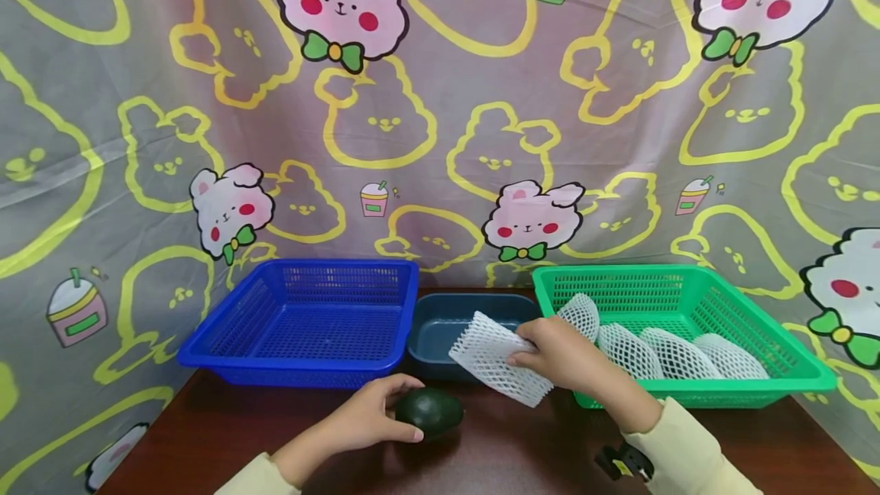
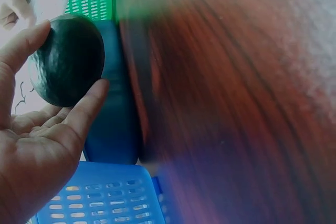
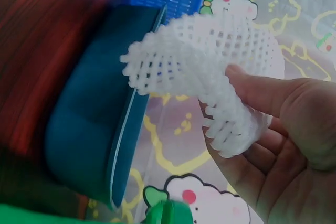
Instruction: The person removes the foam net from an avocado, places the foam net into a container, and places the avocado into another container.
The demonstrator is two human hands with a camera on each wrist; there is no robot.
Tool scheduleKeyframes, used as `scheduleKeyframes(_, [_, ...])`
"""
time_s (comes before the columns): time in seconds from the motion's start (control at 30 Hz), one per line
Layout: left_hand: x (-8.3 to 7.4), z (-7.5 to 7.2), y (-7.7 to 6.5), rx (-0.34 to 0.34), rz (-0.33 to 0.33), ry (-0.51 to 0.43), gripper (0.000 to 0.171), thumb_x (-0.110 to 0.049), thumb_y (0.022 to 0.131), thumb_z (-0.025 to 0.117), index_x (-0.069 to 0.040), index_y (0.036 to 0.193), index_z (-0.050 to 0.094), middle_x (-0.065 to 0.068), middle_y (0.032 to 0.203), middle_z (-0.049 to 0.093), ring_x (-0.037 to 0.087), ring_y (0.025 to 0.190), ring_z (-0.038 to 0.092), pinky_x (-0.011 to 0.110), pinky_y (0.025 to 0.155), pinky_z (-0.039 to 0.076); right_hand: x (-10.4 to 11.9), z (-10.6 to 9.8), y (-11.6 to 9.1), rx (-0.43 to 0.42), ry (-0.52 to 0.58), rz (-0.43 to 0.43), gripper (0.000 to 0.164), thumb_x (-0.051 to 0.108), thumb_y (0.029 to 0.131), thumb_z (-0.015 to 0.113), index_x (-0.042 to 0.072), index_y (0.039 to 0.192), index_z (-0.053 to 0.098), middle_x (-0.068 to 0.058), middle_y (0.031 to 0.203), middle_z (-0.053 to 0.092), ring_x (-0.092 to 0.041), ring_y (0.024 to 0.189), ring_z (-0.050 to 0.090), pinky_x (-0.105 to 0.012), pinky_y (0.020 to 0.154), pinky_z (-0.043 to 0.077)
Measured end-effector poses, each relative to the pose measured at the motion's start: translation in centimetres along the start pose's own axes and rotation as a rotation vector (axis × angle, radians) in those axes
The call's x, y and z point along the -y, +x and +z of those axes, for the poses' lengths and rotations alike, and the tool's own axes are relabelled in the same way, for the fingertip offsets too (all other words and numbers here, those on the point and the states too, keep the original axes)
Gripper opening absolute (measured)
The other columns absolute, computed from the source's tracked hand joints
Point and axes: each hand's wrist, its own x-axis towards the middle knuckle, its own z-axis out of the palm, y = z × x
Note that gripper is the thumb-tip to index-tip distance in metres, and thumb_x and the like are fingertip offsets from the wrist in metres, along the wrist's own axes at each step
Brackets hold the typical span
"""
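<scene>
My left hand (image 1: 367, 417) grips a dark green avocado (image 1: 431, 412) just above the front of the table, thumb on one side and fingers on the other. In the left wrist view the avocado (image 2: 69, 61) sits between the thumb and fingertips. To the right, my right hand (image 1: 560, 354) pinches a white foam net sleeve (image 1: 496, 363) between thumb and fingers. The right wrist view shows this foam net sleeve (image 3: 231, 40) bent over, its mesh loose. It hangs near the front right of a dark blue-grey bin (image 1: 433, 327).
A blue plastic basket (image 1: 299, 367) stands at the left. On the right, a green basket (image 1: 701, 386) holds several rounded white foam nets (image 1: 677, 354); their contents are hard to see. A small black object (image 1: 624, 462) lies beside my right sleeve. Behind hangs a patterned cloth (image 1: 440, 128).
</scene>
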Motion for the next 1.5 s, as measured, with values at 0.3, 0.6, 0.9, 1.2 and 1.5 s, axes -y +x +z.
scheduleKeyframes(0.3, [0.5, 0.0, -0.1, 0.008, -0.002, -0.014, 0.056, -0.011, 0.075, 0.083, 0.003, 0.122, 0.055, 0.010, 0.111, 0.062, 0.016, 0.097, 0.064, 0.027, 0.079, 0.054, 0.4, 1.9, 2.4, -0.151, 0.069, 0.056, 0.034, 0.021, 0.083, 0.079, 0.014, 0.062, 0.053, 0.004, 0.050, 0.039, -0.009, 0.046, 0.036, -0.024, 0.045, 0.031])
scheduleKeyframes(0.6, [0.6, 0.0, -0.2, 0.017, -0.008, -0.022, 0.055, -0.011, 0.076, 0.082, 0.003, 0.122, 0.055, 0.010, 0.110, 0.062, 0.016, 0.097, 0.064, 0.027, 0.078, 0.054, -0.1, 4.4, 5.3, -0.270, 0.336, 0.270, 0.020, 0.021, 0.084, 0.078, 0.003, 0.087, 0.071, -0.001, 0.069, 0.066, -0.014, 0.055, 0.058, -0.029, 0.049, 0.049])
scheduleKeyframes(0.9, [0.7, 0.0, 0.0, 0.019, 0.004, -0.020, 0.054, -0.011, 0.076, 0.082, 0.003, 0.121, 0.055, 0.010, 0.110, 0.062, 0.017, 0.097, 0.064, 0.027, 0.079, 0.054, -0.9, 6.8, 7.3, -0.272, 0.505, 0.472, 0.026, 0.025, 0.088, 0.074, -0.001, 0.091, 0.073, -0.005, 0.074, 0.069, -0.015, 0.060, 0.062, -0.030, 0.052, 0.049])
scheduleKeyframes(1.2, [0.8, 0.0, 0.1, 0.018, 0.007, -0.004, 0.055, -0.012, 0.076, 0.082, 0.002, 0.121, 0.055, 0.010, 0.110, 0.062, 0.016, 0.098, 0.064, 0.027, 0.079, 0.054, -0.7, 9.1, 8.7, -0.260, 0.691, 0.573, 0.026, 0.020, 0.090, 0.072, -0.006, 0.093, 0.070, -0.009, 0.077, 0.069, -0.017, 0.064, 0.066, -0.032, 0.057, 0.055])
scheduleKeyframes(1.5, [0.8, 0.2, 0.0, 0.022, -0.032, -0.036, 0.056, -0.010, 0.076, 0.083, 0.002, 0.123, 0.055, 0.010, 0.111, 0.061, 0.019, 0.097, 0.063, 0.029, 0.078, 0.055, -0.3, 10.6, 9.6, -0.228, 0.819, 0.619, 0.028, 0.016, 0.089, 0.072, -0.010, 0.096, 0.066, -0.013, 0.081, 0.069, -0.022, 0.070, 0.069, -0.036, 0.063, 0.057])
